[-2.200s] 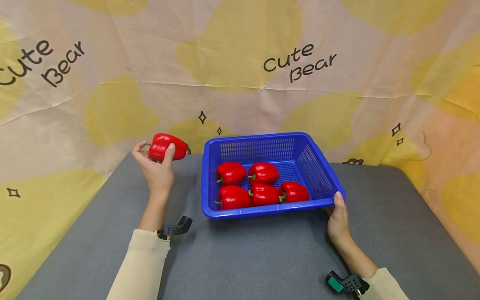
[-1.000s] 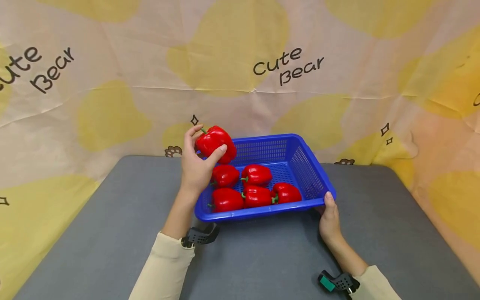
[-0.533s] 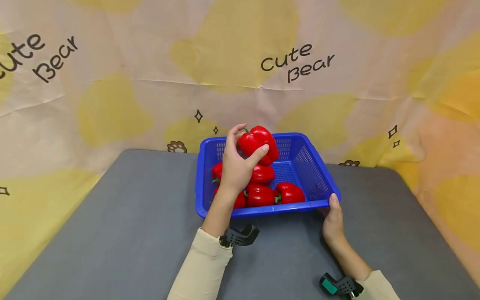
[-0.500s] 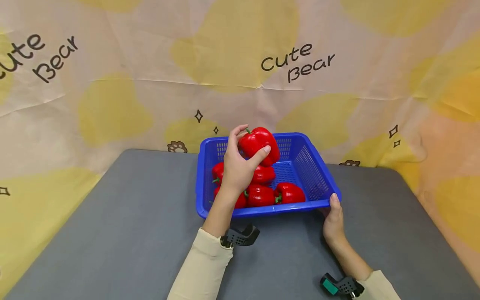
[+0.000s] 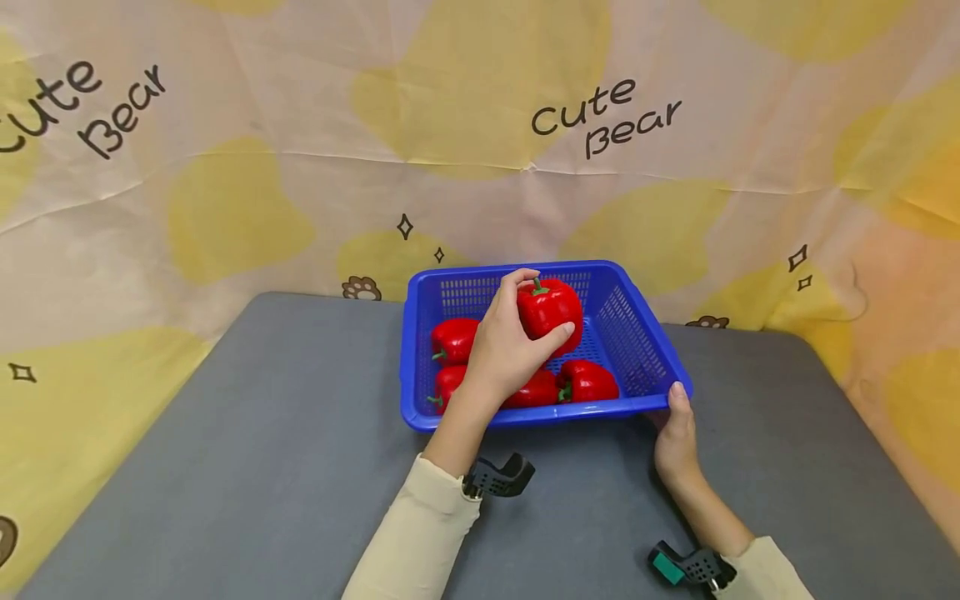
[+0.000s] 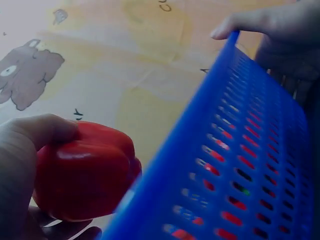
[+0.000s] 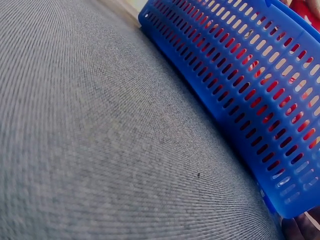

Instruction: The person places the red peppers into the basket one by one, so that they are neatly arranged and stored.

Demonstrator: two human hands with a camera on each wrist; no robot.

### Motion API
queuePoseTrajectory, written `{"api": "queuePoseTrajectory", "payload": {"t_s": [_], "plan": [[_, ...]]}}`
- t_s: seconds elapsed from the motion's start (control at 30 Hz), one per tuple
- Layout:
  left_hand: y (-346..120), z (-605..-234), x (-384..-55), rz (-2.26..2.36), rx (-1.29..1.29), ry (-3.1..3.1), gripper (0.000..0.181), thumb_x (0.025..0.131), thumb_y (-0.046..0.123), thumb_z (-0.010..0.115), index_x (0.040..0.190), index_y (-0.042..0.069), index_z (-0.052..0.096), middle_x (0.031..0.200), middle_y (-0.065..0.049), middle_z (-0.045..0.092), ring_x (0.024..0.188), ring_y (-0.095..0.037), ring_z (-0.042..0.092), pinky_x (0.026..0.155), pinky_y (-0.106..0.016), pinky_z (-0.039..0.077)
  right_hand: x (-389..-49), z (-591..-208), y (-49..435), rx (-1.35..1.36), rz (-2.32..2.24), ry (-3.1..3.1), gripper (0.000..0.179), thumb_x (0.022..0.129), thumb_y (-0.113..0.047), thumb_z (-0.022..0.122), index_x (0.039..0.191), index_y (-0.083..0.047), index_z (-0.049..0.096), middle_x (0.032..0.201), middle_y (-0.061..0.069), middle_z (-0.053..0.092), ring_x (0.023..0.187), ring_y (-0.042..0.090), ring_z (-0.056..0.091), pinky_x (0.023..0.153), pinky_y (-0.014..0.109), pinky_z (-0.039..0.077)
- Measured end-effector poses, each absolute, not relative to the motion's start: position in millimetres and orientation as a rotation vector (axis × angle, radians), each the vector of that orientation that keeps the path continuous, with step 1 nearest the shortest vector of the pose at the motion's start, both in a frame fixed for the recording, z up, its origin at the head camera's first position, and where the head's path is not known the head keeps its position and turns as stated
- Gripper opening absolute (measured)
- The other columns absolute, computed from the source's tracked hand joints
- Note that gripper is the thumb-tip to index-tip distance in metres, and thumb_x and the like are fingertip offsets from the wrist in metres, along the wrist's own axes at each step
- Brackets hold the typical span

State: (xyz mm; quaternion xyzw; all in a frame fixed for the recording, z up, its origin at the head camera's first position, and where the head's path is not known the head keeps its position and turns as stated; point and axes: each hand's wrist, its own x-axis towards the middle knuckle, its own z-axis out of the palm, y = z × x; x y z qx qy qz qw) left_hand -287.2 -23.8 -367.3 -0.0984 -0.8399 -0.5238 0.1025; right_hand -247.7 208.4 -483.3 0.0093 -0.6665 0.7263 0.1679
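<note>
My left hand (image 5: 507, 346) grips a red bell pepper (image 5: 551, 310) with a green stem, thumb on its near side and fingers over the far side. The pepper is over the blue plastic basket (image 5: 645, 354), a bit right of its middle. Several other red bell peppers (image 5: 591, 382) lie inside, some hidden behind my left hand and wrist. At the near right corner my right hand (image 5: 678, 437) holds the basket's rim, thumb on top, the other fingers underneath and mostly hidden. In the left wrist view the held pepper (image 6: 90, 172) shows beside the basket wall (image 6: 235, 150).
The basket stands on a grey cloth-covered table (image 5: 315, 433). Behind the table hangs a yellow and pink printed cloth (image 5: 480, 100). Each wrist wears a black camera mount (image 5: 501, 475).
My left hand has carried the bell pepper from left of the basket rightward over it, then lowered it towards the inside. My right hand has kept its hold on the basket's corner.
</note>
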Motion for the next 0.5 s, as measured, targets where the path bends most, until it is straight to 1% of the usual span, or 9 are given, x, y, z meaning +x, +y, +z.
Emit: {"api": "queuePoseTrajectory", "payload": {"t_s": [0.13,0.27,0.37,0.5], "plan": [[-21.9,-371.3,-288.0,-1.505,-0.298,-2.563,0.075,0.085,0.036,0.077,0.147,0.031,0.035,0.145,0.001,0.052,0.127,-0.025,0.058,0.089,-0.047,0.061,-247.9,-483.9,209.2,0.024,2.050,-1.915,0.064,0.108,-0.043,0.027,0.147,0.005,0.041,0.123,-0.013,0.064,0.111,0.002,0.062,0.090,0.011,0.050],[-20.5,-374.3,-287.4,-1.400,-0.326,-2.689,0.074,0.086,0.037,0.076,0.148,0.030,0.034,0.145,-0.001,0.053,0.124,-0.027,0.060,0.092,-0.050,0.060,-247.9,-483.2,209.4,0.029,2.044,-1.926,0.065,0.108,-0.043,0.026,0.148,0.006,0.040,0.124,-0.013,0.064,0.111,0.002,0.062,0.090,0.011,0.049],[-19.1,-376.1,-285.9,-1.322,-0.350,-2.789,0.075,0.086,0.038,0.075,0.148,0.030,0.034,0.144,-0.002,0.053,0.123,-0.026,0.061,0.094,-0.050,0.059,-247.6,-482.4,209.5,0.028,2.045,-1.943,0.066,0.108,-0.043,0.026,0.149,0.006,0.038,0.125,-0.013,0.062,0.112,0.002,0.061,0.091,0.011,0.049],[-17.7,-377.1,-284.6,-1.249,-0.370,-2.877,0.077,0.086,0.040,0.074,0.150,0.030,0.032,0.141,-0.003,0.055,0.120,-0.025,0.062,0.092,-0.048,0.060,-246.8,-482.0,209.9,0.027,2.042,-1.959,0.066,0.107,-0.043,0.025,0.151,0.005,0.036,0.126,-0.013,0.061,0.113,0.002,0.061,0.091,0.010,0.048]]}}
